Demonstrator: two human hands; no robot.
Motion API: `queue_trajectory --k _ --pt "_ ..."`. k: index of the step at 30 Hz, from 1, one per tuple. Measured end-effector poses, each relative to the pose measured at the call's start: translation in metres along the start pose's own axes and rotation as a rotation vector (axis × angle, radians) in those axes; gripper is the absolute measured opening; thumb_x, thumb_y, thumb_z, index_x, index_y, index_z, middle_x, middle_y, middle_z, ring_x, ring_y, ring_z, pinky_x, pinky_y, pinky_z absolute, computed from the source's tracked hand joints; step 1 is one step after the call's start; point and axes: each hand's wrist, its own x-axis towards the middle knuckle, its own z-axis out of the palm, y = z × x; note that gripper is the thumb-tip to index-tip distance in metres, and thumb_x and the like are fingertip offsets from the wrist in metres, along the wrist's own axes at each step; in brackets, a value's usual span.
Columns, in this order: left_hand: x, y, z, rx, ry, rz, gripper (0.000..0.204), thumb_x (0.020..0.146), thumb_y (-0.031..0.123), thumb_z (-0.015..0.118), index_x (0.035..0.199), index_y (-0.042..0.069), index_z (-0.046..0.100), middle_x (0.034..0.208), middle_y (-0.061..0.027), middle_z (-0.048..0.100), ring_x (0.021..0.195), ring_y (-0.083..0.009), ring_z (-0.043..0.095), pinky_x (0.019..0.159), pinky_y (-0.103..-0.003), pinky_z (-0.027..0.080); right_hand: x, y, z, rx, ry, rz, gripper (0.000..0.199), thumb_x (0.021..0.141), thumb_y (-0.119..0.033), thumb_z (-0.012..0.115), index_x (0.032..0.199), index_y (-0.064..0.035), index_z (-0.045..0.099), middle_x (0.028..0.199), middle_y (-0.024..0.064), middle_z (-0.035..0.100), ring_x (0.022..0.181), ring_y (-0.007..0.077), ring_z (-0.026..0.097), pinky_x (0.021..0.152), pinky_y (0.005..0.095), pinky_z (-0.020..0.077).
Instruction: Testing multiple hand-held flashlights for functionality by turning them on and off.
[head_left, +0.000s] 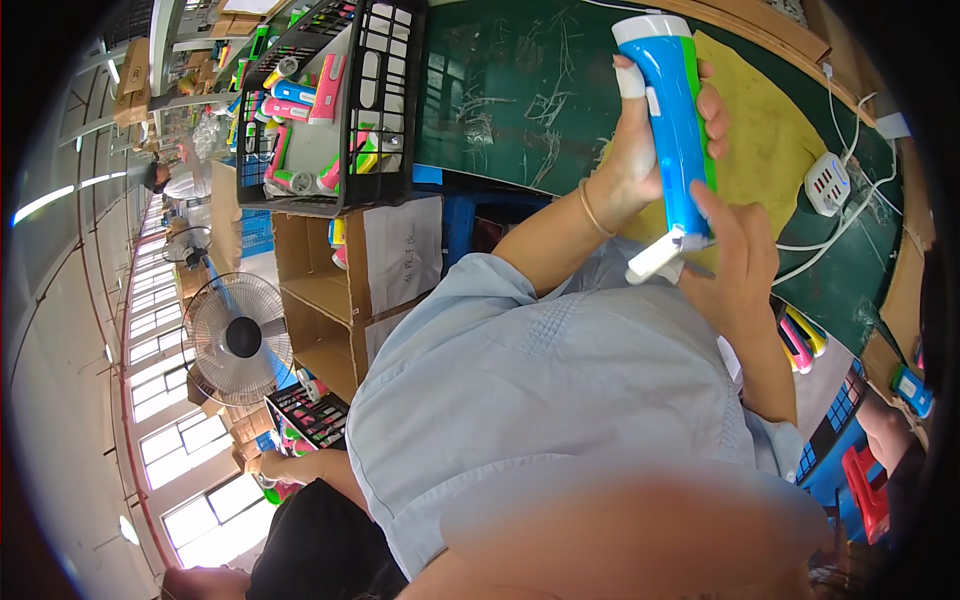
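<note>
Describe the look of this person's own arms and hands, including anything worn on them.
The left hand has a white wrap around the thumb, and a thin gold-toned bangle circles that wrist. The right hand wears no glove. A short, light blue left sleeve leaves the forearm uncovered; the right sleeve matches it.

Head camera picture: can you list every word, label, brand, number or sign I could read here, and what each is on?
White paper on the cardboard box: a short line of dark handwriting; I won't copy it out.
Brown carton, upper left: a small dark mark, too small to read.
Blue and green torch in the left hand: no lettering that I can make out.
</note>
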Motion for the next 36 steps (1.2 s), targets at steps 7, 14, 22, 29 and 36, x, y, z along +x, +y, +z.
queue_trajectory --k 7,14,22,29,36 --pt "-0.009 0.000 0.021 0.949 0.194 0.020 0.071 0.079 0.064 0.042 0.109 0.000 0.044 0.081 -0.0144 0.057 0.078 -0.0232 0.058 0.071 -0.034 0.047 -0.016 0.024 0.028 0.428 0.032 0.825 0.034 0.074 -0.023 0.069 0.091 0.0011 0.051 0.070 0.0086 0.052 0.062 0.0151 0.050 0.055 0.0251 0.0398" --pt "-0.005 0.016 0.020 0.913 0.444 -0.195 0.038 0.077 0.010 0.062 0.105 0.002 0.038 0.080 -0.0118 0.056 0.068 -0.0193 0.060 0.061 -0.033 0.053 -0.036 0.052 0.004 0.623 0.024 0.906 0.026 0.092 -0.024 0.044 0.092 -0.0002 0.055 0.070 -0.0002 0.050 0.057 0.0049 0.038 0.053 0.0184 0.0300" --pt "-0.010 0.011 0.014 1.334 0.284 -0.112 0.051 0.078 0.014 0.061 0.116 -0.001 0.032 0.090 -0.0096 0.052 0.078 -0.0162 0.057 0.068 -0.029 0.050 -0.032 0.046 -0.002 0.717 0.146 0.884 0.021 0.089 -0.018 0.048 0.086 -0.0001 0.058 0.070 -0.0015 0.050 0.055 0.0027 0.031 0.049 0.0178 0.0236" --pt "-0.011 0.017 0.026 1.445 0.167 -0.261 0.066 0.068 0.015 0.069 0.120 -0.002 0.033 0.097 -0.0070 0.050 0.086 -0.0149 0.053 0.076 -0.029 0.045 0.001 0.044 -0.017 0.609 0.186 0.595 0.013 0.085 -0.008 0.051 0.090 0.0023 0.058 0.074 -0.0001 0.054 0.064 0.0057 0.046 0.057 0.0176 0.0354" --pt "-0.013 0.010 0.024 1.622 0.277 -0.199 0.056 0.059 0.020 0.071 0.099 -0.005 0.042 0.081 -0.0124 0.054 0.072 -0.0203 0.056 0.063 -0.031 0.046 0.017 0.035 -0.015 0.157 -0.053 0.581 0.010 0.080 -0.008 0.057 0.084 0.0002 0.059 0.060 0.0066 0.048 0.052 0.0094 0.040 0.047 0.0232 0.0322"
